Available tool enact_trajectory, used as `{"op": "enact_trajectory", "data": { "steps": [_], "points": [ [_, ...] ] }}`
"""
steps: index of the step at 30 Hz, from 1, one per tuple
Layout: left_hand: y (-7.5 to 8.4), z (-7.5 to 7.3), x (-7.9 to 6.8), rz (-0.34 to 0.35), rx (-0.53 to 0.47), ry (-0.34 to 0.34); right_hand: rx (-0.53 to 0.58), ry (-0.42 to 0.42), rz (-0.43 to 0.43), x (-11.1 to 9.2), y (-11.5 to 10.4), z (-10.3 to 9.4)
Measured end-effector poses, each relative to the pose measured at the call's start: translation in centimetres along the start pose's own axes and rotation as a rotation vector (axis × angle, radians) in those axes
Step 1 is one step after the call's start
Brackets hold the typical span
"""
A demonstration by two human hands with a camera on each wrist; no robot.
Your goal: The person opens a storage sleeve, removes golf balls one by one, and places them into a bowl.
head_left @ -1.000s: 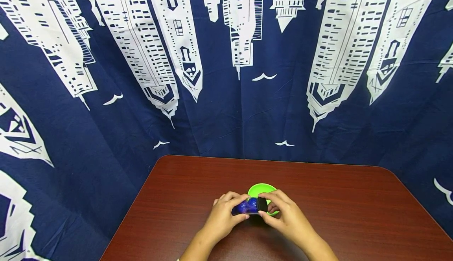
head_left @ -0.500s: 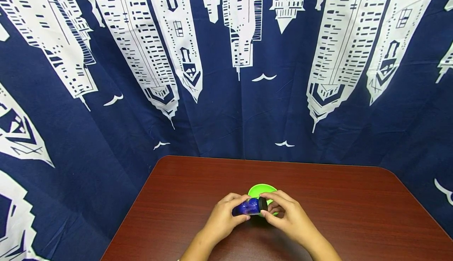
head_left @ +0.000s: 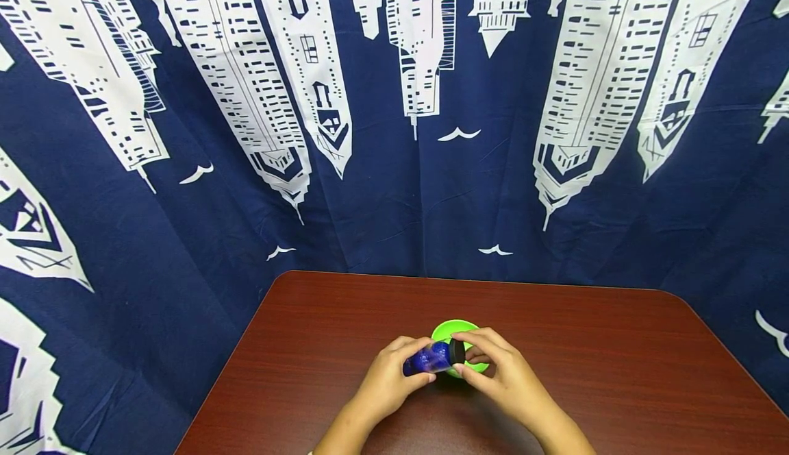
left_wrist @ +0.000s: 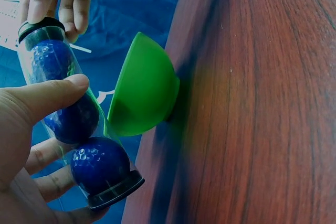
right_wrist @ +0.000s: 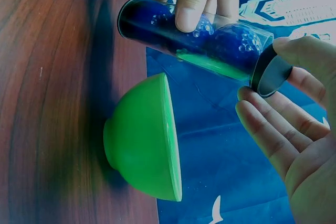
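My left hand (head_left: 391, 376) grips a clear tube (head_left: 429, 358) by its middle, thumb on the near side and fingers behind. Inside the tube, three dimpled dark-blue golf balls (left_wrist: 100, 165) lie in a row. Black caps close both ends; the right-hand black cap (right_wrist: 270, 72) is pinched between the thumb and a finger of my right hand (head_left: 502, 369), whose other fingers spread beneath. The tube lies nearly level, cap end slightly higher in the head view. Just beyond and below stands a green bowl (right_wrist: 144, 140), upright, partly hidden by the tube and right hand.
The bowl rests on a reddish-brown wooden table (head_left: 333, 318) with rounded far corners. Behind it hangs a navy cloth (head_left: 382, 222) printed with white upside-down buildings and birds.
The capped end of the tube has risen slightly, and my right hand's fingers have shifted a little on the cap. My left hand has kept its grip in nearly the same place.
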State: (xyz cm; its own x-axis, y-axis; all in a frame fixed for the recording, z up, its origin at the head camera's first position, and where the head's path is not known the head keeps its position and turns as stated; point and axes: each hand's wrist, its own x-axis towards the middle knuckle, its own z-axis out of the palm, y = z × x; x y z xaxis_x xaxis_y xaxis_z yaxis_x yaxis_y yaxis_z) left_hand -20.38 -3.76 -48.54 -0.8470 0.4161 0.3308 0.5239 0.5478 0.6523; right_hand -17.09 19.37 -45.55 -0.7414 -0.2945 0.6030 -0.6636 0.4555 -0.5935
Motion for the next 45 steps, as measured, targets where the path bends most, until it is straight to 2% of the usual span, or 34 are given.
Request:
{"op": "enact_trajectory", "data": {
  "steps": [9, 16, 26, 34, 45],
  "points": [
    [-0.3, -0.1, 0.1, -0.027, -0.073, 0.018, -0.049, 0.048, -0.041, 0.2, 0.3, -0.5],
    [-0.8, 0.0, 0.2, -0.061, -0.072, 0.035, -0.112, 0.063, -0.032, 0.1, 0.8, -0.9],
    [-1.2, -0.3, 0.3, -0.093, -0.118, 0.074, -0.18, 0.073, 0.047, -0.1, 1.9, -1.6],
    [-1.6, -0.6, 0.4, -0.129, -0.142, 0.078, -0.206, 0.092, 0.095, -0.4, 3.0, -2.3],
    [-2.1, -1.1, 0.5, -0.18, -0.163, 0.1, -0.26, 0.092, 0.208, -1.0, 4.9, -3.0]
  ]
}}
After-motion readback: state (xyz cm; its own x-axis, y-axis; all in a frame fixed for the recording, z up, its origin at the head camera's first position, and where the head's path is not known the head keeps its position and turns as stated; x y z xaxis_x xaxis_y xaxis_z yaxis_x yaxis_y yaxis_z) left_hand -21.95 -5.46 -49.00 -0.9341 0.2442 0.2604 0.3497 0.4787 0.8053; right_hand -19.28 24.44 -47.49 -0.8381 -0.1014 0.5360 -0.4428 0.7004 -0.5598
